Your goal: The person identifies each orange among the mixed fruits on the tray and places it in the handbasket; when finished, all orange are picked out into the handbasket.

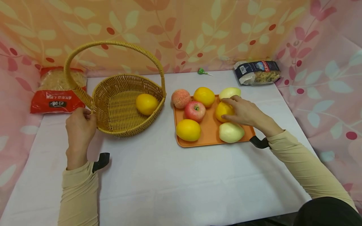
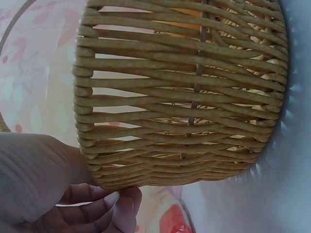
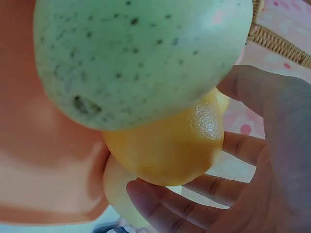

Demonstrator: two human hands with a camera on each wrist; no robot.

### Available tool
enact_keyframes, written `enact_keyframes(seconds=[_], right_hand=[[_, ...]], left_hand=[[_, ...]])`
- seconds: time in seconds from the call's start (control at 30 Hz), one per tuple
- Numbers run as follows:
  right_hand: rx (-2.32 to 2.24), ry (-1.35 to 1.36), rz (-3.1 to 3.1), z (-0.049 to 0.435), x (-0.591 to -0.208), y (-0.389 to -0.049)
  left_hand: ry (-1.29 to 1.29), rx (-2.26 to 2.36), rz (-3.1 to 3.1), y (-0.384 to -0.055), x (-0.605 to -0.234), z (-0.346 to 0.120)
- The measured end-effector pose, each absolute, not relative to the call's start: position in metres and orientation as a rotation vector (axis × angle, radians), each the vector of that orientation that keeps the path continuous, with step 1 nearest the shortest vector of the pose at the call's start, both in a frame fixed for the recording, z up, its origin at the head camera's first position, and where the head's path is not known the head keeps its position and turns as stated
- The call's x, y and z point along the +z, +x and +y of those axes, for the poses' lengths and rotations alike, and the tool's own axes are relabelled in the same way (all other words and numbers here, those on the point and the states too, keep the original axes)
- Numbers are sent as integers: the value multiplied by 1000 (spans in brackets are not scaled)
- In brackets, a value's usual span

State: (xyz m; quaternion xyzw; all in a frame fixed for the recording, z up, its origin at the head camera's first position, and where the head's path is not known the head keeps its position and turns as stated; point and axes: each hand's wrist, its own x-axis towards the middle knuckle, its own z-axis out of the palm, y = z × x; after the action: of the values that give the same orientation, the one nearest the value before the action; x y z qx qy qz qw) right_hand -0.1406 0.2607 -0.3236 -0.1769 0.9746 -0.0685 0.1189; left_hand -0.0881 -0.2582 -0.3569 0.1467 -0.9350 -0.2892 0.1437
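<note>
At the left end of the wicker basket (image 1: 133,131), our left hand (image 1: 81,127) pinches its edge; well to the basket's right, our right hand (image 1: 244,111) curls round an orange-yellow fruit (image 1: 222,111), how firmly we cannot tell. Our right hand is the nearer. We make out no clear long axis on that fruit, on the orange tray (image 1: 207,136) right of the basket, between two pale green fruits (image 1: 231,132). Within the basket sits a lone yellow fruit (image 1: 147,104).
</note>
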Motion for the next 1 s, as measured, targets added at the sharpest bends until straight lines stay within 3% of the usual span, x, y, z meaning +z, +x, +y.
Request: enact_keyframes(seconds=[1.0], right_hand=[[-234,-600,2896,259,-326,-141]], left_hand=[[421,-842,-2706,-88,-356,-258]])
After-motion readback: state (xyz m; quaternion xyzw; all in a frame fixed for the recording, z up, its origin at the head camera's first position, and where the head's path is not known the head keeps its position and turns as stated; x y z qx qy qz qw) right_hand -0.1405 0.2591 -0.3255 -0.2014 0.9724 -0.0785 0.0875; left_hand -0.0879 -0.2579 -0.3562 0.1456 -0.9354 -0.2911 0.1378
